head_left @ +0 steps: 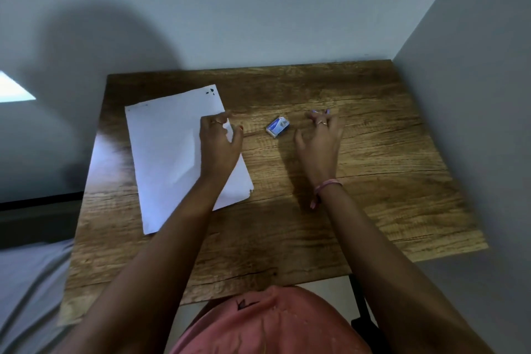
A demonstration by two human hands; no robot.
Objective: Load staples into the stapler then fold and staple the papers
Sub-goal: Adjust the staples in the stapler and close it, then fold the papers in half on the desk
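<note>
Home corner — small wooden desk (344, 210) against bare walls (258, 8).

white paper (169, 152), little blue-and-white staple box (277, 126), brown woodgrain table (359, 158), pink wristband (326, 185), grey walls (258, 8)

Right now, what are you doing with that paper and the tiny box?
A person sits at a wooden table. Their left hand pinches the right edge of the white papers, which lie flat and unfolded. Their right hand hovers with loosely curled fingers just right of a small blue and white box, probably the staples, without touching it. No stapler is in view, so the loading and stapling have not started.
</note>
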